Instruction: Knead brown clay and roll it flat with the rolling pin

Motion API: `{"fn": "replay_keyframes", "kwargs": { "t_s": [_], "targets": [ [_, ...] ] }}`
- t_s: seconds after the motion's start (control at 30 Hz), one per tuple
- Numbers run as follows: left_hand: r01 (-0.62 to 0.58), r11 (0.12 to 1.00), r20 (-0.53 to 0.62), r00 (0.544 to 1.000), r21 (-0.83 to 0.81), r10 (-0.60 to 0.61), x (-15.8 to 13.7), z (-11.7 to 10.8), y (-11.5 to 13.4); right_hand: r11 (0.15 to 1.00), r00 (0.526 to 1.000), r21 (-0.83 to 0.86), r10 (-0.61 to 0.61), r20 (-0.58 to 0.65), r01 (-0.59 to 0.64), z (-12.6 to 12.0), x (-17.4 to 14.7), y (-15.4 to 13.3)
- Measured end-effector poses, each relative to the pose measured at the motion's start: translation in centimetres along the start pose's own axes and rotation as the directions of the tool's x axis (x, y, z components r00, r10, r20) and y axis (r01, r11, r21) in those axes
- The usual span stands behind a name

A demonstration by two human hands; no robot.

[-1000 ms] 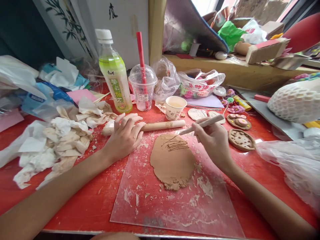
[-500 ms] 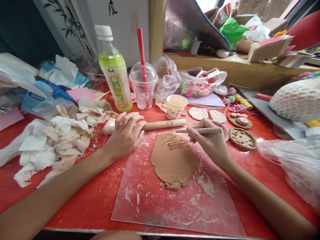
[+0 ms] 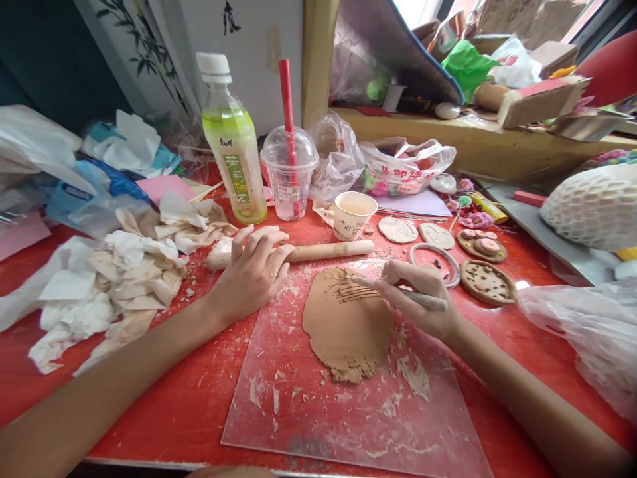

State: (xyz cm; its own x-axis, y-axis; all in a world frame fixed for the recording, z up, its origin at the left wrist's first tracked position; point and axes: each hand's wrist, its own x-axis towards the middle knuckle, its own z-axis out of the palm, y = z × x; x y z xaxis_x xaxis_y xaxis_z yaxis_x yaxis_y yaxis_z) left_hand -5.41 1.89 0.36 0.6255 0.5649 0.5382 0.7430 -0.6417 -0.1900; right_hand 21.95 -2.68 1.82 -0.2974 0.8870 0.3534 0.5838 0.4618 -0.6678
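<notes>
A flat brown clay slab (image 3: 343,332) with a ragged lower edge lies on a clear board (image 3: 279,418). Scored lines mark its upper part. My right hand (image 3: 421,292) grips a slim, pointed clay tool (image 3: 423,300) like a pen; its tip is over the scored area, and whether it touches is hard to tell. Beyond the slab lies a wooden rolling pin (image 3: 331,250). My left hand (image 3: 256,265) rests over the pin's left part, fingers draped on the far side and thumb on the near side.
Crumpled tissues (image 3: 134,285) pile up at left. A drink bottle (image 3: 233,153), a lidded plastic cup (image 3: 289,179) and a paper cup (image 3: 353,216) stand behind the pin. Decorated clay discs (image 3: 488,282) and a ring (image 3: 450,265) lie at right, near a plastic bag (image 3: 572,318).
My right hand has lowered and turned, bringing the tool's tip from above the slab's far edge down over the scored lines. My left hand stays on the rolling pin.
</notes>
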Motion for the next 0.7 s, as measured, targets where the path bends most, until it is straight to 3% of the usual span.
{"fn": "replay_keyframes", "kwargs": {
  "t_s": [0.27,0.33,0.43,0.57,0.7],
  "targets": [
    [0.028,0.998,-0.016,0.999,-0.063,-0.029,-0.1,-0.1,0.0,0.994,0.998,0.099,0.033,0.052,-0.038,-1.0,-0.4,-0.8],
    [0.007,0.998,-0.039,0.999,-0.062,-0.009,-0.2,-0.3,-0.1,0.979,0.995,0.194,0.077,-0.069,-0.062,-1.4,-0.3,-0.7],
    [-0.023,0.999,-0.117,0.993,-0.05,0.017,0.0,-0.9,-0.1,0.935,0.947,0.343,0.187,-0.262,-0.09,-1.5,-0.1,-0.1],
    [0.156,0.967,-0.186,0.963,-0.201,-0.194,0.4,-1.6,0.4,0.95,0.959,0.225,0.249,-0.138,-0.215,-0.9,0.0,0.4],
    [0.051,0.989,-0.181,0.98,-0.141,-0.077,0.4,-1.7,0.8,0.985,0.985,0.059,0.167,-0.041,-0.164,-0.4,-0.2,0.3]
  ]
}}
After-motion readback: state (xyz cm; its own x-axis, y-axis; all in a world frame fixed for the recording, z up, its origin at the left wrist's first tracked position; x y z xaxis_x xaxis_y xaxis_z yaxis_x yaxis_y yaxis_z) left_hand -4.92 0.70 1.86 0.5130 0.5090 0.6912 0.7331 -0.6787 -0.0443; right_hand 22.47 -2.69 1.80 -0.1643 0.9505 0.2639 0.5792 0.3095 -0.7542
